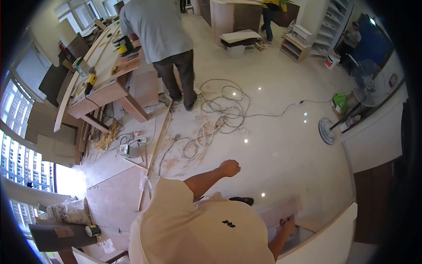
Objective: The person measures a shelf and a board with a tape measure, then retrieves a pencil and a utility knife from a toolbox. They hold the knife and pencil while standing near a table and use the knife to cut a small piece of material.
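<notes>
My left hand is held out over the pale glossy floor, its fingers curled into a loose fist. Nothing shows sticking out of it. Low on the right, my right hand is closed at the edge of a flat, pinkish-brown board, which is smeared by motion. Just right of that hand stands a white panel with a wood-coloured edge. A dark shoe shows below my beige shirt.
A co-worker in a grey shirt stands at a workbench with tools and cans. Coiled cables and wood strips lie on the dusty floor ahead. A standing fan is at the right, a filled sack at the left.
</notes>
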